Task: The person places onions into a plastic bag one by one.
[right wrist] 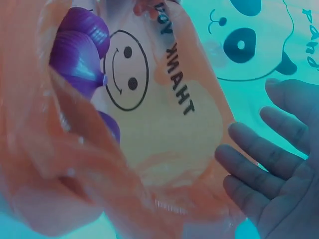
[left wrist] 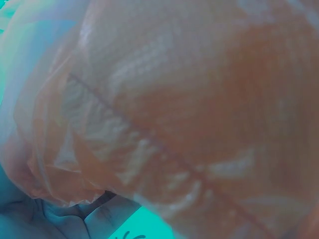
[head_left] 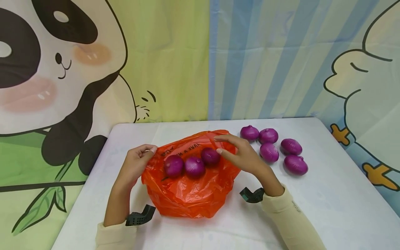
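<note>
An orange-red plastic bag (head_left: 190, 199) stands on the table with its mouth spread towards me. Inside it show three purple onions, a left one (head_left: 173, 166), a middle one (head_left: 194, 167) and a right one (head_left: 210, 156). My left hand (head_left: 135, 165) pinches the bag's left rim between thumb and fingers. At the right rim my right hand (head_left: 245, 154) reaches over the opening with its fingers spread and loosely bent, thumb close to the right onion. The right wrist view shows that palm holding nothing, beside the bag's printed inner wall (right wrist: 174, 129). Bag plastic fills most of the left wrist view.
Several more purple onions, one of them nearest me (head_left: 295, 165), lie loose on the white table (head_left: 337, 208) to the right of my right hand. Printed cloth hangs (head_left: 175, 62) behind the table, with a panda at left and a bird at right.
</note>
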`<state>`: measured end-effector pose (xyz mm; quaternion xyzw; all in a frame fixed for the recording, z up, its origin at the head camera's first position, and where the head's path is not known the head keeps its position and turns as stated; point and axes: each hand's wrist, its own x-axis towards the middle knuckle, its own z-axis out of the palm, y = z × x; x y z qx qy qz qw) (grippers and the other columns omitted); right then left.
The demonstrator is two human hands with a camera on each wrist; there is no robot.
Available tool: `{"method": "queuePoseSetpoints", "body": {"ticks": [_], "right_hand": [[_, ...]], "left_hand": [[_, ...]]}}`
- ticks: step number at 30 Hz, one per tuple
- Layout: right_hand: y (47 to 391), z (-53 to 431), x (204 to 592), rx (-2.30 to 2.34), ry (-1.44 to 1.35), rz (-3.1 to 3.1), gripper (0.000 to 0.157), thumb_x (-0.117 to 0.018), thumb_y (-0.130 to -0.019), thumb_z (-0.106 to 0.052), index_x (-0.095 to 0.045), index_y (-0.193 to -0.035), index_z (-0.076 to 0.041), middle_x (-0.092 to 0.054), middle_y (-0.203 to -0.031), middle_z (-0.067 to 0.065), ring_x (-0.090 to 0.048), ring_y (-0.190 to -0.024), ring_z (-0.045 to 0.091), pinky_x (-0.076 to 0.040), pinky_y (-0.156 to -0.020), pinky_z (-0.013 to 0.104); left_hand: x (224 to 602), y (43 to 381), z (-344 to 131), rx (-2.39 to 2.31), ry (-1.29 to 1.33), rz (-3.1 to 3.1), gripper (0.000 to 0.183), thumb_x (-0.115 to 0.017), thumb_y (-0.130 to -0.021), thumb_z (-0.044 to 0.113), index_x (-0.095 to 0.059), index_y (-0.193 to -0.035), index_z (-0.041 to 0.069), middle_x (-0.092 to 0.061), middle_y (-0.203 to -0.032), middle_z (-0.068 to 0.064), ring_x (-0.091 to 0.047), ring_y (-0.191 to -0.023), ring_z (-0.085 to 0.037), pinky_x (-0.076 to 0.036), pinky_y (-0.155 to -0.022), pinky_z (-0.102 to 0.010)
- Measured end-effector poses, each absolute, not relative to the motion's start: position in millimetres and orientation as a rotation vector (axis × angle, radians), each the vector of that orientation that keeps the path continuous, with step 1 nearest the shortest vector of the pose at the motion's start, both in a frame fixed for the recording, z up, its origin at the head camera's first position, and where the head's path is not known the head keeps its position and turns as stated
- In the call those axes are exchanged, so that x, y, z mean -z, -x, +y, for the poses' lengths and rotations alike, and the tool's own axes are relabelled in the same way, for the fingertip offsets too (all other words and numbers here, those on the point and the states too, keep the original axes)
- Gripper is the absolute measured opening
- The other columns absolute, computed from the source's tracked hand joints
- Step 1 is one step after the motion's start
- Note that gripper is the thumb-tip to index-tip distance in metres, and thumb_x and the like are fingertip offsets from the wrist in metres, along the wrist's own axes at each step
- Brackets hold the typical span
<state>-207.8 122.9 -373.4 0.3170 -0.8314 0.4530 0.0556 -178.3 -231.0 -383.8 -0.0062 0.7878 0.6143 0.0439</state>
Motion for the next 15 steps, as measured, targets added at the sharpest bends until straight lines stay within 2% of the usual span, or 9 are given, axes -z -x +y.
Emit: {"method": "queuePoseSetpoints", "body": {"ticks": [4,9,15], "right_hand": [[205,131,371,-1.430,-0.897,-2.478,0.042,-0.070,-0.089,-0.006,-0.059,-0.130,-0.006,-0.064,-0.124,0.010,-0.057,-0.119,0.025,-0.044,-0.100,0.048],[199,135,359,-1.432,-0.891,-2.373,0.047,-0.067,-0.086,0.009,-0.053,-0.130,0.007,-0.064,-0.114,0.023,-0.059,-0.113,0.035,-0.044,-0.097,0.049],[191,138,352,-1.400,-0.837,-2.332,0.048,-0.067,-0.084,0.012,-0.051,-0.129,0.010,-0.064,-0.110,0.027,-0.059,-0.109,0.040,-0.045,-0.095,0.054]], "left_hand": [[384,177,-231,-1.868,0.019,2.409,0.041,-0.055,-0.100,0.034,-0.060,-0.120,-0.001,-0.066,-0.107,-0.018,-0.068,-0.089,-0.028,-0.057,-0.075,-0.035],[384,178,-231,-1.871,0.019,2.409,0.040,-0.055,-0.100,0.033,-0.061,-0.120,-0.001,-0.066,-0.107,-0.019,-0.068,-0.089,-0.028,-0.058,-0.074,-0.036],[384,178,-231,-1.861,0.027,2.408,0.038,-0.054,-0.101,0.031,-0.061,-0.120,0.000,-0.065,-0.108,-0.019,-0.067,-0.089,-0.028,-0.058,-0.074,-0.035]]}}
